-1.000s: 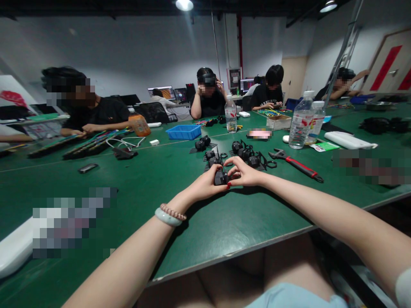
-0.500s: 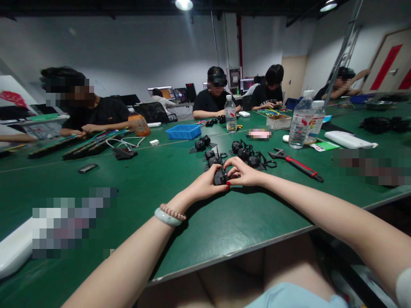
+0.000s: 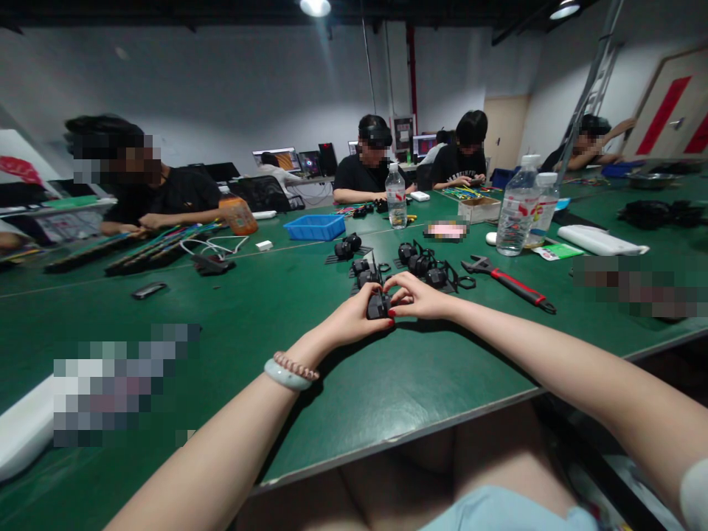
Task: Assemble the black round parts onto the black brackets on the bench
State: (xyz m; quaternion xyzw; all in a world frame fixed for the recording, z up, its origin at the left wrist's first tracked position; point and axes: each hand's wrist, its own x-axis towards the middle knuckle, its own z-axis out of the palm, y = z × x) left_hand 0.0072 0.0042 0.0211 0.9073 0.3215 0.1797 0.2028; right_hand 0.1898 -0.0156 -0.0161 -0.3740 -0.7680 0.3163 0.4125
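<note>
Both my hands meet over a small black plastic part (image 3: pixel 379 305) on the green table (image 3: pixel 265 317). My left hand (image 3: pixel 354 318) wraps its fingers round the part's left side. My right hand (image 3: pixel 423 295) pinches the part's right side with curled fingers. Just beyond my fingers lie several more of the same black parts (image 3: pixel 421 264). A pale bangle and a bead bracelet (image 3: pixel 290 369) sit on my left wrist.
A red-handled adjustable wrench (image 3: pixel 512 284) lies right of my hands. Two water bottles (image 3: pixel 520 203) stand behind it; a third bottle (image 3: pixel 395 195) and a blue tray (image 3: pixel 315 226) sit farther back. Several people work at the far side. The table's near edge (image 3: pixel 398 435) crosses below my arms.
The person across the table has lowered a hand from the head. My hands have stayed on the black part, shifting only slightly.
</note>
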